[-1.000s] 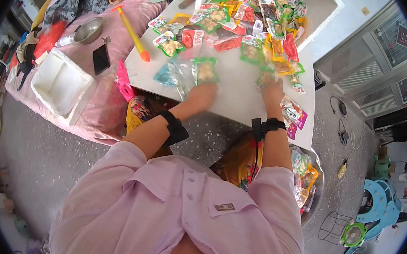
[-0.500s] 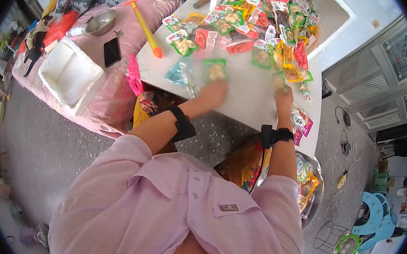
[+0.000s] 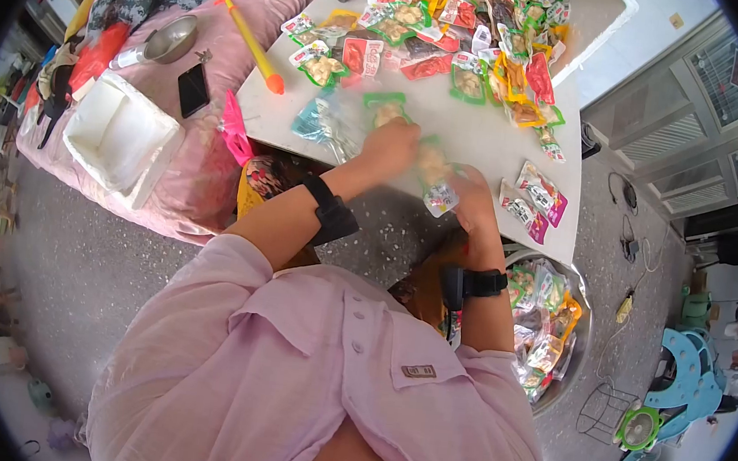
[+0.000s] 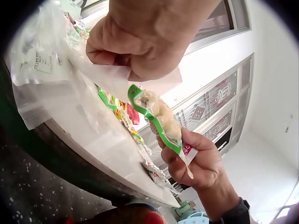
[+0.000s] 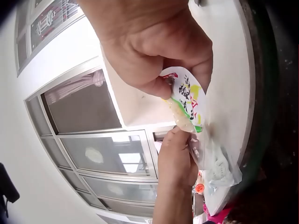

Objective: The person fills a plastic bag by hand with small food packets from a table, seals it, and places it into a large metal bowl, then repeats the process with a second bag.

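My left hand point(image 3: 390, 151) is at the table's near edge. In the left wrist view its curled fingers pinch the edge of a clear plastic bag point(image 4: 44, 60). Another green-edged packet point(image 3: 384, 108) shows just beyond that hand. My right hand point(image 3: 476, 201) pinches a see-through, green-edged snack packet point(image 3: 433, 164) of pale round pieces by one end. The packet is tilted, its far end close to the left hand. In the right wrist view its printed white side point(image 5: 187, 95) shows under the thumb. More clear bags point(image 3: 319, 121) lie left of the left hand.
Many colourful snack packets point(image 3: 407, 23) heap up toward a white foam box point(image 3: 602, 41). Two purple-edged packets point(image 3: 541, 194) lie at the table's right. A metal basin point(image 3: 580, 326) of packets stands below. A yellow toy pump point(image 3: 249, 44) lies at the left edge.
My right hand has drawn a green-edged packet from the table's right side toward my left hand and nearer my body. The left hand stays in about the same place with the bag.
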`<state>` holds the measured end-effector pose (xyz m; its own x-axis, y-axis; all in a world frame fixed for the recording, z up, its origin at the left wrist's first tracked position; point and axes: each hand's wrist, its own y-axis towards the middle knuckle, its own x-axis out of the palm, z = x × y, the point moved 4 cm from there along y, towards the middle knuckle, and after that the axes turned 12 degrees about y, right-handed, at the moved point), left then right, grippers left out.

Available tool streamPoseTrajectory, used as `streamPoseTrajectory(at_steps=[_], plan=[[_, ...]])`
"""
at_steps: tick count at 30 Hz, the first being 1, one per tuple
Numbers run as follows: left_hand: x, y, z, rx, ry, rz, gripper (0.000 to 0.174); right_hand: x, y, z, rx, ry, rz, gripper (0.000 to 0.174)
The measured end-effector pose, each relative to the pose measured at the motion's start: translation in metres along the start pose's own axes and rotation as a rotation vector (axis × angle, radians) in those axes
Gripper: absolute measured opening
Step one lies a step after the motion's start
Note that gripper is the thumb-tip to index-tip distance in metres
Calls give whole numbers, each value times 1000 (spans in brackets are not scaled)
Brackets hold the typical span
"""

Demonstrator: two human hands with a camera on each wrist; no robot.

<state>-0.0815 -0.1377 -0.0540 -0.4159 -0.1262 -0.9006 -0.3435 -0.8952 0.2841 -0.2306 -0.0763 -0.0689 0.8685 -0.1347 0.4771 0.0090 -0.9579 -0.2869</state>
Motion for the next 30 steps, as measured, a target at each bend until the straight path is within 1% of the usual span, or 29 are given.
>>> streamPoseTrajectory(at_steps=[2,5,6,8,9,12,14,16,17,19,20,22,24,27,29,30], plan=[[-6,-3,8,14,119,10,14,1,9,4,56,5,-12,23],[-23,-12,25,133,109,80,13,14,14,0,127,-12,-47,24],[-23,-12,26,115,126,50,13,18,16,-1,149,-21,-58,25],[-20,-12,29,80,158,-11,14,17,35,13,153,203,-137,28],[-23,-12,30,66,127,-5,13,20,42,18,154,316,-175,29],[-28,-15,32,50,49,16,13,32,50,26,155,263,-295,29],[-26,-16,30,72,17,31,13,41,48,16,60,-303,-317,29],[-27,-17,32,38,-3,23,16,45,49,10,-47,-534,-301,28],[-28,-16,32,22,-15,19,17,45,54,11,-103,-481,-282,27],[-28,-11,28,3,10,-39,20,37,73,28,-151,-378,-305,26],[-28,-9,26,-5,21,-68,21,26,90,47,-146,-328,-346,26],[-29,-9,24,17,20,-46,23,45,80,33,-234,-521,-440,26],[-24,-10,21,48,-10,6,23,69,55,11,-398,-1011,-529,25],[-14,-14,13,85,-81,123,23,56,77,28,-359,-1154,-454,27],[-15,-12,9,85,-108,206,21,50,86,32,-439,-1107,-476,27],[-15,-12,8,79,-116,196,19,48,88,32,-477,-1083,-489,27]])
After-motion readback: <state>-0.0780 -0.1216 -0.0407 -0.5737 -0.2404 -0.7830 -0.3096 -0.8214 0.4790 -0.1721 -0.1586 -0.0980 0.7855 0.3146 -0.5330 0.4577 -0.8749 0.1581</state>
